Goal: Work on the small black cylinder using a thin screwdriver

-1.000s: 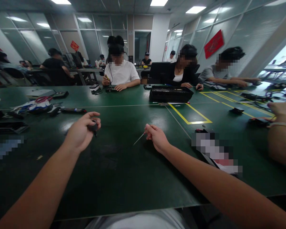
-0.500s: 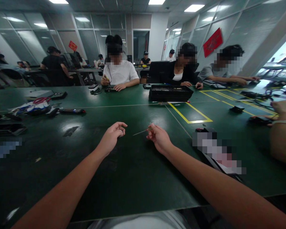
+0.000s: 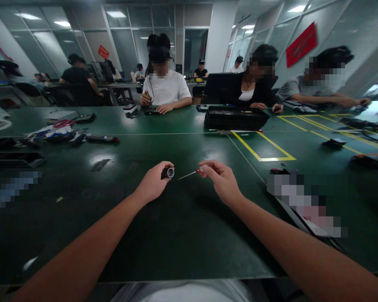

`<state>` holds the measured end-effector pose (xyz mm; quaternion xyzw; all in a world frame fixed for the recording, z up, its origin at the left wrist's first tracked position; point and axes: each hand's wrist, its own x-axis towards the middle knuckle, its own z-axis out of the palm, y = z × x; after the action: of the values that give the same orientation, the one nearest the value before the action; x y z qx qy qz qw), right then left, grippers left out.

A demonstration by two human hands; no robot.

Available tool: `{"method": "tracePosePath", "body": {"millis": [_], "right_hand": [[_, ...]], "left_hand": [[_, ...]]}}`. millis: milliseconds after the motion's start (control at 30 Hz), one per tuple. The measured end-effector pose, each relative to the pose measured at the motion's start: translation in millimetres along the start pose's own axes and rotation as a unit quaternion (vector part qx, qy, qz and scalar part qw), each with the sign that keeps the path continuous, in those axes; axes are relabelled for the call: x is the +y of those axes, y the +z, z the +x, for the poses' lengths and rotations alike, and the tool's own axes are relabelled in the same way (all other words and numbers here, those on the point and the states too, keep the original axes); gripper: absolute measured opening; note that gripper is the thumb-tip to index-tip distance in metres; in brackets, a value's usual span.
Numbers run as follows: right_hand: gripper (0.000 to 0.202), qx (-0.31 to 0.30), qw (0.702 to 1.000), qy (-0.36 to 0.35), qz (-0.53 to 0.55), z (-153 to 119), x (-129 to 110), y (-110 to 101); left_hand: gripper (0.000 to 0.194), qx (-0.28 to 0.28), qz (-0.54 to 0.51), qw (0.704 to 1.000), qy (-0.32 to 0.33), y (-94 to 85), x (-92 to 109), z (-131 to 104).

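My left hand [image 3: 153, 182] is closed around a small dark cylinder [image 3: 168, 172]; its round, pale-rimmed end faces to the right. Most of the cylinder is hidden by the fingers, so its exact kind does not show. Between the fingertips of my right hand [image 3: 222, 178] is a thin screwdriver [image 3: 189, 174] with a red part by the grip. Its slim metal shaft points left and slightly down, the tip a little short of the cylinder and apart from it. Both hands are over the green table [image 3: 182, 235].
A long black box [image 3: 236, 119] stands ahead, beside yellow tape [image 3: 277, 159]. To the right lies a blurred-out packet [image 3: 302, 205]. Several tools and gloves [image 3: 61, 132] are piled at the left, near a dark pen-like tool [image 3: 102, 139]. Other people sit across the table.
My left hand has turned, bringing the cylinder's round end into view. My right hand has rotated and its fingers are more extended, still holding the screwdriver. The head view has shifted slightly.
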<state>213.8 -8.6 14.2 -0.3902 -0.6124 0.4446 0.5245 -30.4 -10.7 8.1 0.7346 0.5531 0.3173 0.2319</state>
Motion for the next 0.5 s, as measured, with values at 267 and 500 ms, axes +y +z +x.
{"method": "tracePosePath", "body": {"millis": [267, 500], "right_hand": [[0.023, -0.040, 0.999, 0.017, -0.009, 0.3, 4.0, -3.6], [0.022, -0.037, 0.997, 0.024, -0.056, -0.8, 1.1, -1.6]], "left_hand": [[0.036, 0.010, 0.006, 1.000, 0.022, -1.1, 6.6, -1.5], [0.037, -0.007, -0.007, 1.000, 0.026, -2.1, 9.7, -2.2]]}}
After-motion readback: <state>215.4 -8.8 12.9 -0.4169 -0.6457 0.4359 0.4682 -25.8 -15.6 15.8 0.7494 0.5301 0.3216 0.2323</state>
